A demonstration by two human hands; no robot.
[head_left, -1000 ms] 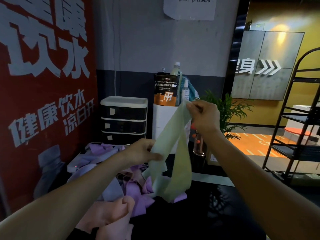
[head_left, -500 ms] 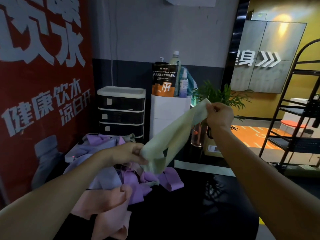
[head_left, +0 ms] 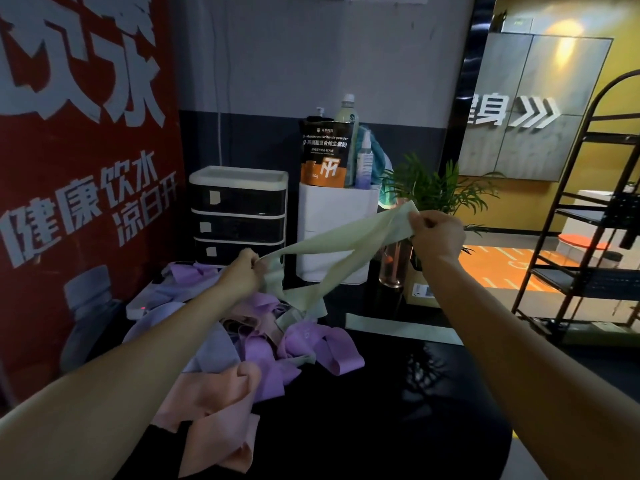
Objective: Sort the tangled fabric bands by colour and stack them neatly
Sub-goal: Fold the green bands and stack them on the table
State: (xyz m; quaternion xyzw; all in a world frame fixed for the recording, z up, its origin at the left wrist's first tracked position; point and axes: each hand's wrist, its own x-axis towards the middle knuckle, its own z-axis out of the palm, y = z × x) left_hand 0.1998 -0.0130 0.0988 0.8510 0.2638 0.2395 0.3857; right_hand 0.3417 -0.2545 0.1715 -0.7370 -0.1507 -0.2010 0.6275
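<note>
Pale green band now stretched wider, higher above the pile, both hands pinching its ends.

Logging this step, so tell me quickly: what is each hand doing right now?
Left hand: closed, pinching one end of the pale green band.
Right hand: closed, pinching the same band's other end, held higher.
</note>
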